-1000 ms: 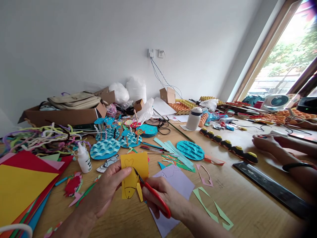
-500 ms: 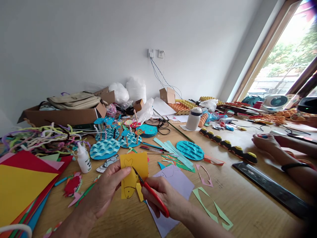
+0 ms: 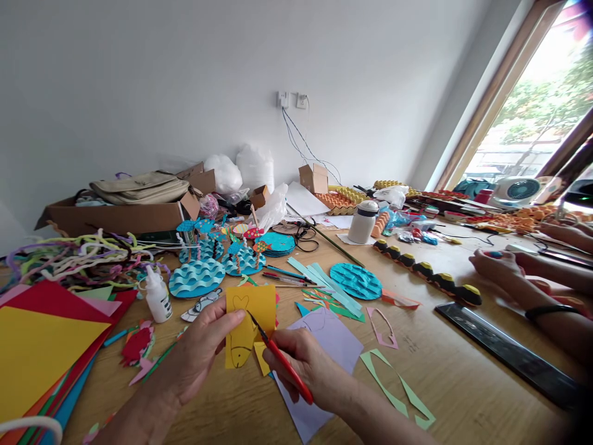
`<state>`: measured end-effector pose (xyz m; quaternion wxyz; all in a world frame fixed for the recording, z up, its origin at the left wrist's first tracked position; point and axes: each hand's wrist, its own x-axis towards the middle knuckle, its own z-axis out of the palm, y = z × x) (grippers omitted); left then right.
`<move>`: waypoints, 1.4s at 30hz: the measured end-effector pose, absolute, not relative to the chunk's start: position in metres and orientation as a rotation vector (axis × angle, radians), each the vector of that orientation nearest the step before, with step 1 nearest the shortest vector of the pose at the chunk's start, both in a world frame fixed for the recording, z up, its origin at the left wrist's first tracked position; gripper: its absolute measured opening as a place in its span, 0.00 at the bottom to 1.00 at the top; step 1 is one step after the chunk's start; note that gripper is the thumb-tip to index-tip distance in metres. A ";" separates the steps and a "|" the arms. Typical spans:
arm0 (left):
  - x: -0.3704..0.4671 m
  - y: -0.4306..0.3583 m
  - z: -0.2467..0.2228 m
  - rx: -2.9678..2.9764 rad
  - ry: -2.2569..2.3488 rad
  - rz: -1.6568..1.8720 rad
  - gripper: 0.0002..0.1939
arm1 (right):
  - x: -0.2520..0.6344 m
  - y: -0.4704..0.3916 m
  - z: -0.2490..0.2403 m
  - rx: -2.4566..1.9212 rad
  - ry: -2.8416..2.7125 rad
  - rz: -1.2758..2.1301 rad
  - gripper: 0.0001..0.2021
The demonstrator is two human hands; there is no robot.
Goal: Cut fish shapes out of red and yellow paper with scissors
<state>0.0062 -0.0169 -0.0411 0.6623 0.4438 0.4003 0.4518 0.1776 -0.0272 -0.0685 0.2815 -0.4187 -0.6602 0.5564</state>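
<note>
A yellow sheet of paper (image 3: 264, 303) with a fish outline drawn on it is pinched at its left side by my left hand (image 3: 204, 346). My right hand (image 3: 308, 364) is closed round the red handles of a pair of scissors (image 3: 287, 364). The dark blades meet the yellow paper beside the drawn fish, near my left thumb. Below them hangs a partly cut flap of yellow paper. Under my right hand lies a purple sheet (image 3: 336, 337) with a drawn outline on the wooden table (image 3: 454, 383).
Coloured paper (image 3: 50, 346) and a glue bottle (image 3: 158, 296) are at the left. Blue wavy discs (image 3: 197, 278) stand beyond my hands. Green paper scraps (image 3: 403, 389) and a black tablet-like panel (image 3: 504, 352) lie right, near another person's hands (image 3: 500, 269).
The scissors and my right hand have shifted slightly to the left, and their handles look closer together. At the far right, another hand has come into view behind the other person's hands.
</note>
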 end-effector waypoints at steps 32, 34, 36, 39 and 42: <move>0.004 -0.018 -0.038 0.980 0.904 1.007 0.14 | 0.179 -0.025 -0.073 -1.169 -1.861 1.389 0.15; 0.004 -0.018 -0.037 0.986 0.930 1.014 0.13 | 0.179 -0.025 -0.074 -1.167 -1.867 1.384 0.15; 0.004 -0.018 -0.036 0.988 0.955 1.011 0.13 | 0.179 -0.025 -0.075 -1.153 -1.858 1.406 0.15; 0.004 -0.018 -0.036 0.963 0.979 1.002 0.14 | 0.179 -0.025 -0.078 -1.135 -1.797 1.491 0.14; 0.005 -0.017 -0.038 0.931 0.944 1.018 0.14 | 0.179 -0.025 -0.079 -1.114 -1.734 1.576 0.12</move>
